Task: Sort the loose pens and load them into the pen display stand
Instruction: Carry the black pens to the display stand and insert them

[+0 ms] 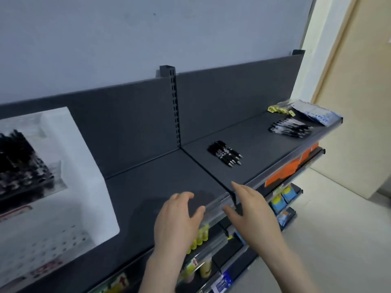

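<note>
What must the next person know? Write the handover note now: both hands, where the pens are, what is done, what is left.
Left hand: open, holds nothing, over the front edge of the dark shelf.
Right hand: open, holds nothing, beside it at the shelf joint.
Pens: near bunch of black pens lies loose mid-shelf; far bunch of black pens lies to the right, by yellow-tagged packs and a blue-white packet.
Done: white pen display stand at left holds rows of loaded pens.
Left: sort and load both loose bunches.
</note>
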`<state>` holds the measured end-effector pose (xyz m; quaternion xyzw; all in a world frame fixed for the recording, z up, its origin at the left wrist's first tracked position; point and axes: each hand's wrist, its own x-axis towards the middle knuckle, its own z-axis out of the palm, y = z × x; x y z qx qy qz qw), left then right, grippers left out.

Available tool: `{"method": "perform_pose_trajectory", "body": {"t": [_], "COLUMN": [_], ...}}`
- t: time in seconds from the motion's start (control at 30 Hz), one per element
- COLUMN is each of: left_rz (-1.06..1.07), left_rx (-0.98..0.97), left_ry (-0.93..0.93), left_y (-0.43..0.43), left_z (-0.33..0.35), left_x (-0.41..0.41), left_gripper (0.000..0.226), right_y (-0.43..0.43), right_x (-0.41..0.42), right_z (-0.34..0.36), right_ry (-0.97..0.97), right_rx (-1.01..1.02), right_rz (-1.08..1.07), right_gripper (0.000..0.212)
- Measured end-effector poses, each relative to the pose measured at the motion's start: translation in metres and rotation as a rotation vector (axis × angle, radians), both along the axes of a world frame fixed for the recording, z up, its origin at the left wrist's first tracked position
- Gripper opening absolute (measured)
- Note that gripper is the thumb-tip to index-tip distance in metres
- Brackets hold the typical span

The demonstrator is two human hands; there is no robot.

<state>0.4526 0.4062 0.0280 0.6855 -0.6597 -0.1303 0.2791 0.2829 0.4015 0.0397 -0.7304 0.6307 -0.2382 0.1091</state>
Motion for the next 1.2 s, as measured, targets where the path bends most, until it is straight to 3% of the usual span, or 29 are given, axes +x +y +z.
{"method": "perform_pose_trajectory", "body": {"t": [0.2,0.43,0.9,1.2], "left_rz": [0.033,0.065,0.219,0.369], "left_rx": [0.023,0.069,0.125,0.236], "left_ry": [-0.019,-0.041,0.049,-0.079], "left_y": [-0.015,-0.047,-0.202,-0.271], "left_z": [0.000,-0.005,-0.033,-0.046], "left_x": [-0.085,-0.124,-0.126,-0.142], "left_gripper": [0.042,0.043,0.055,0.063], "right_y": [-0.021,-0.062,-0.230,-0.320], "right_x": [-0.082,-0.124,-0.115,-0.087], "right_z": [-0.006,-0.015,-0.037,-0.055], "right_ry": [-0.010,-0.065,-0.036,-0.040], "right_rx": [-0.001,0.020,0.136,0.238], "right_rz": [0.055,0.098,0.166,0.148], "right_gripper": [0.064,0.063,0.057,0.040]}}
